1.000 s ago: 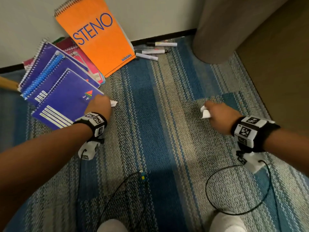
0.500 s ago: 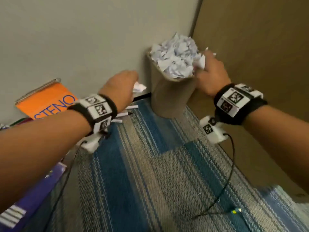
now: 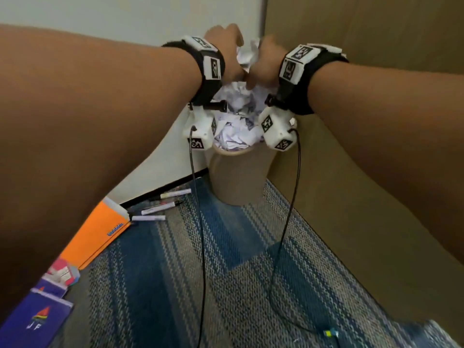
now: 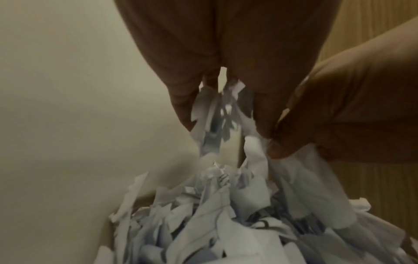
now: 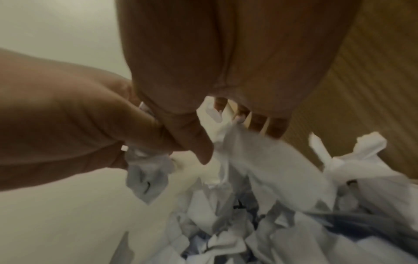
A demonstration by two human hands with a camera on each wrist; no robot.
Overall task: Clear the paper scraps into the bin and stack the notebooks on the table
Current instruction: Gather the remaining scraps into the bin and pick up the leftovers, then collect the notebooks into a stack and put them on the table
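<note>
Both hands hang close together over the tan bin, which is heaped with white paper scraps. My left hand has its fingers curled round a torn paper scrap just above the heap. My right hand pinches another scrap between thumb and fingers, right beside the left. On the carpet at lower left lie the notebooks: an orange steno pad, a pink one and a purple one.
Three markers lie by the wall next to the orange pad. The bin stands in the corner between a pale wall and a brown wooden panel. Striped blue carpet covers the floor; wrist cables hang over it.
Both hands rose from the carpet carrying scraps and have come together over the full bin. The view swung up from the notebooks to the bin.
</note>
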